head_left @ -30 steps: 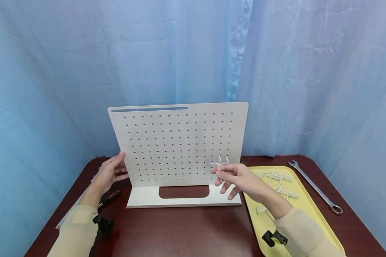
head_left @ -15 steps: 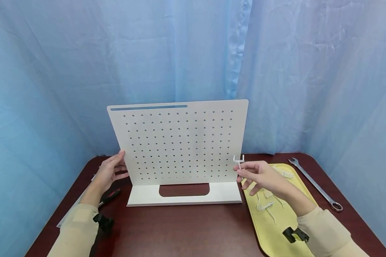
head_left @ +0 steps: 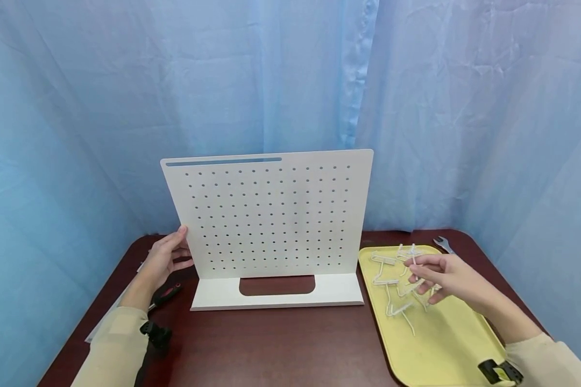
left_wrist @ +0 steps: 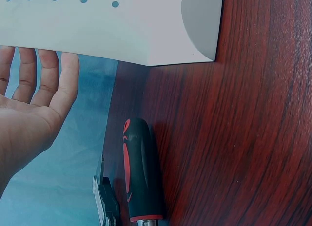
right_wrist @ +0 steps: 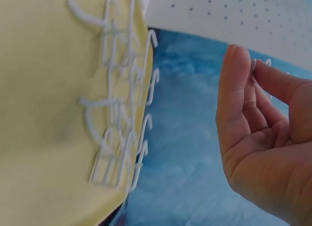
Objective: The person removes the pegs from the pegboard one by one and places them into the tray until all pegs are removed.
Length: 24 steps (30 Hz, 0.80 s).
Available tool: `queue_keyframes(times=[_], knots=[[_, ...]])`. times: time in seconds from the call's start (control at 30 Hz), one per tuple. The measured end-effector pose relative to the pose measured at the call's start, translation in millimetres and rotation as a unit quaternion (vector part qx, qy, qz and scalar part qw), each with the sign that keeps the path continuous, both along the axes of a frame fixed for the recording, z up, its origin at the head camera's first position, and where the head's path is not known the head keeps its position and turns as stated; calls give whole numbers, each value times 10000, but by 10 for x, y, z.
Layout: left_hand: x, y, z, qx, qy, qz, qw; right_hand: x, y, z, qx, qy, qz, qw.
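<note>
A white pegboard (head_left: 271,215) with rows of holes stands upright on its base on the dark table. My left hand (head_left: 167,255) grips its left edge, the thumb near the front and the fingers reaching behind, as the left wrist view shows. Over the yellow tray (head_left: 445,344), my right hand (head_left: 443,277) pinches a white wire pegboard hook (head_left: 413,251) between thumb and index finger, its prongs pointing up. Several more white hooks (right_wrist: 117,109) lie in the tray beneath and left of that hand, some overlapping one another.
A screwdriver with a black and red handle (left_wrist: 141,167) lies on the table by the left hand, with a black tool (left_wrist: 105,197) beside it. Behind the right arm, a combination wrench (head_left: 444,245) is partly hidden. Blue curtains (head_left: 174,80) surround the table.
My right hand has carried the hook rightward, from in front of the board's lower right to over the tray. My left hand stays at the board's edge.
</note>
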<state>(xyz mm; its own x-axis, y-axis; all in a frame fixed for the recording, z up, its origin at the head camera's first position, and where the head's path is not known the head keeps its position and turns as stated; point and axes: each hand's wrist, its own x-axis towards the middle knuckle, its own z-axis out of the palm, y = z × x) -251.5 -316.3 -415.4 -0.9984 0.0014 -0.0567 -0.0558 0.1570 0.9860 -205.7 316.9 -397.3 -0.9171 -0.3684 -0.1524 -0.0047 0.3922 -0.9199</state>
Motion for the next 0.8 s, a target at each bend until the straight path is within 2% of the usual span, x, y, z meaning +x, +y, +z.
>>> queue_keyframes(times=[0.2,0.4,0.57,0.8], knots=[[6,1,7,-89,0,36,10000,64,311,-145,296,-269,-35,9992],[14,2,-1,-98,-22,64,9999,124,532,-336,470,-404,101,9980],[9,-5,-5,-97,-1,78,9999,152,648,-473,443,-680,262,9964],[15,16,7,-148,21,92,9998,174,701,-613,181,-860,658,9940]])
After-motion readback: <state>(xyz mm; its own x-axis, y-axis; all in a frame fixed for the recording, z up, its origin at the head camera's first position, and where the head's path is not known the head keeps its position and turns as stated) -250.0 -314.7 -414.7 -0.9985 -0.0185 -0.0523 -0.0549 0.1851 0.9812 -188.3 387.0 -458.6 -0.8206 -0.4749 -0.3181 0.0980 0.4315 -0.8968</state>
